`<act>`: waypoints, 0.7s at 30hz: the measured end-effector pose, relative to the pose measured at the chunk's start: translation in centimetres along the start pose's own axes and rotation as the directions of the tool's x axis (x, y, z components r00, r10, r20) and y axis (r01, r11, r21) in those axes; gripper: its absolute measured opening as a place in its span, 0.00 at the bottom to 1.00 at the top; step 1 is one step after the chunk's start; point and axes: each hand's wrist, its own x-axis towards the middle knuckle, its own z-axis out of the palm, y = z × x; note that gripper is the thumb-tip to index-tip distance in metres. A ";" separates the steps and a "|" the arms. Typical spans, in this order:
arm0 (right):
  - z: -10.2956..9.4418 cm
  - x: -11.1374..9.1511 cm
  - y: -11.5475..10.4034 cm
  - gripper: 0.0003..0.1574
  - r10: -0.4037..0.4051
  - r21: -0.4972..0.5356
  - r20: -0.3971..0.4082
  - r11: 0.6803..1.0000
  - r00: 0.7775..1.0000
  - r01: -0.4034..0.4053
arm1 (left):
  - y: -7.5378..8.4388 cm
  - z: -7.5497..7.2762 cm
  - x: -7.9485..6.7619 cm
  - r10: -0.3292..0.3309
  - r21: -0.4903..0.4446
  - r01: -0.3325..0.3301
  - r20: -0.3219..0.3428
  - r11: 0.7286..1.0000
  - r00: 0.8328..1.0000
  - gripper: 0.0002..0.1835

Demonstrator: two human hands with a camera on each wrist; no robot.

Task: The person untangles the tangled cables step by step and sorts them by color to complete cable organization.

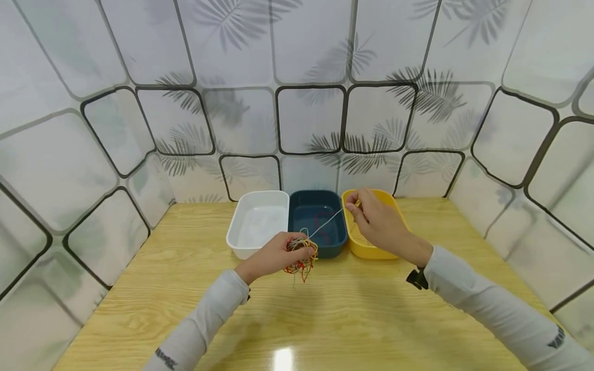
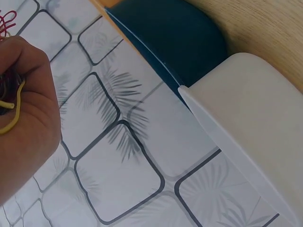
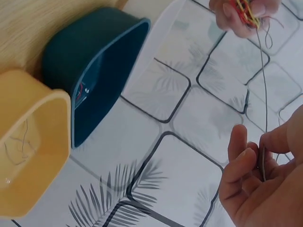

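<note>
My left hand grips a tangled bundle of string in red, yellow and grey, with loose ends hanging below the fingers. A grey string runs taut from that bundle up to my right hand, which pinches its other end between thumb and fingers. In the right wrist view the grey string stretches between both hands. The left wrist view shows a yellow strand looping out of the left fist. My right hand is over the yellow bin, the left in front of the blue and white bins.
A white bin, a dark blue bin and the yellow bin stand side by side on the wooden table. Red string lies in the blue bin, thin grey strands in the yellow one. A patterned curtain surrounds the table.
</note>
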 end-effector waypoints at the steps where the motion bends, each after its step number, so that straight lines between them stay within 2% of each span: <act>1: -0.1 0.0 0.1 0.09 0.000 -0.013 -0.016 1.000 1.000 0.000 | 0.1 0.0 0.0 0.000 -0.002 0.000 -0.001 1.000 1.000 0.15; 8: -0.6 -0.1 0.0 0.13 0.038 -0.084 -0.067 0.996 0.997 -0.044 | 0.9 -0.3 0.2 0.014 -0.006 -0.014 0.005 1.000 1.000 0.15; 10: -0.5 -0.3 -0.1 0.11 -0.009 -0.117 -0.059 0.993 0.998 0.002 | 1.2 -0.5 0.2 0.014 0.008 -0.014 -0.002 1.000 1.000 0.15; 12: -0.3 -0.6 -0.4 0.07 -0.093 -0.139 -0.034 0.986 0.995 0.087 | 1.5 -0.7 0.1 0.012 0.030 -0.012 -0.015 0.999 1.000 0.15; 14: 0.0 -0.9 -0.7 0.06 -0.205 -0.165 -0.011 0.966 0.979 0.201 | 1.8 -1.0 0.0 0.011 0.058 -0.010 -0.020 0.998 1.000 0.16; 16: 0.1 -1.0 -1.1 0.09 -0.288 -0.176 0.020 0.942 0.957 0.287 | 2.0 -1.1 0.0 0.004 0.058 -0.003 -0.017 0.998 1.000 0.17; 18: 0.0 -0.9 -1.7 0.14 -0.332 -0.212 0.046 0.918 0.942 0.334 | 2.1 -1.2 0.2 -0.001 0.058 0.001 -0.010 0.998 1.000 0.17; 21: -0.1 -0.7 -2.6 0.18 -0.346 -0.291 0.115 0.885 0.931 0.365 | 2.1 -1.3 0.4 0.001 0.041 -0.001 0.016 0.999 1.000 0.18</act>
